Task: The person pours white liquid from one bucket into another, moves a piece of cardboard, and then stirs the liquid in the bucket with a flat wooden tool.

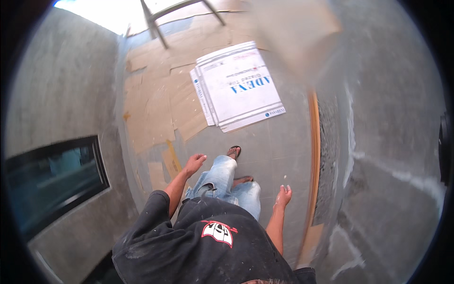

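My left hand (195, 164) hangs in front of my left thigh, its fingers loosely bent and nothing visible in them. Out to the right of my legs, my right hand (283, 196) is held low with fingers half curled and parted, holding nothing I can see. Neither hand touches anything. Ahead of my feet lies a white flattened cardboard box (243, 102) with blue and grey print. Brown cardboard sheets (151, 102) cover the floor to its left.
Grey concrete walls rise on both sides; the left one has a dark-framed window (56, 173). An orange-brown strip (313, 142) edges the floor at right. A metal-looking frame with legs (152, 21) stands far ahead. A blurred pale brown shape (302, 35) covers the upper right.
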### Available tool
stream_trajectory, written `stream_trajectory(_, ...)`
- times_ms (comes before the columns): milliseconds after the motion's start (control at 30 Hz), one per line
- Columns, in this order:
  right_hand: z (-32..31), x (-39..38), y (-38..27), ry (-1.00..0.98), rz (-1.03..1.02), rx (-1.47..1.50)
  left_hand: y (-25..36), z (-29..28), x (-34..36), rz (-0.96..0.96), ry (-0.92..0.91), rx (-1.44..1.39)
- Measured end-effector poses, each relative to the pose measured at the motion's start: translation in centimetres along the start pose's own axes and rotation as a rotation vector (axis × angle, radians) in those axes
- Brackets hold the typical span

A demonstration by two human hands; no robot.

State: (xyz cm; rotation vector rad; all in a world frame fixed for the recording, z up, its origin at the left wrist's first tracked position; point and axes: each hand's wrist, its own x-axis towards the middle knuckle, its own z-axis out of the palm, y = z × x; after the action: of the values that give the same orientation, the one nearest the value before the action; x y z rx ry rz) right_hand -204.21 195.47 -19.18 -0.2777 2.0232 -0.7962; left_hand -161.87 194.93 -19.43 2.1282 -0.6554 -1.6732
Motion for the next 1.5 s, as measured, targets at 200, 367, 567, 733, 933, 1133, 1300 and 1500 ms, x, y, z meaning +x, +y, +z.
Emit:
stream_trajectory(200,6.3,7.8,-6.8,-0.277,-0.133,-0.463,-3.1,0.9,-3.5,-0.224,0.262,-0.307)
stream_trajectory(367,11.2,14.6,-10.6,-0.5,-0.301,-0.883,-8.6,5.2,-8.5,-0.446,0.542,-0.621)
stream_trajectory(567,18.4,15.2,-15.8,-0.667,-0.512,-1.207,-13.1,16.5,-17.7,-0.661,0.644,-0.917)
stream_trajectory(733,26.9,12.5,-17.3,-0.82,-0.612,-1.352,-16.3,24.6,-20.3,-0.794,0.655,-1.215)
stream_trajectory(933,37.7,3.2,-12.5,-0.912,-0.724,-1.446,-17.8,25.2,-18.7,-0.961,0.541,-1.401)
stream_trajectory(1133,46.1,0.3,-4.3,-1.022,-0.924,-1.536,-18.7,14.8,-13.2,-0.726,0.59,-1.443)
stream_trajectory(1300,53.1,2.7,6.0,-1.118,-0.982,-1.711,-19.1,9.3,-12.6,-0.697,0.676,-1.513)
stream_trajectory(1500,63.9,10.9,18.2,-1.157,-1.479,-2.141,-23.5,16.7,-10.9,-1.031,0.62,-1.547)
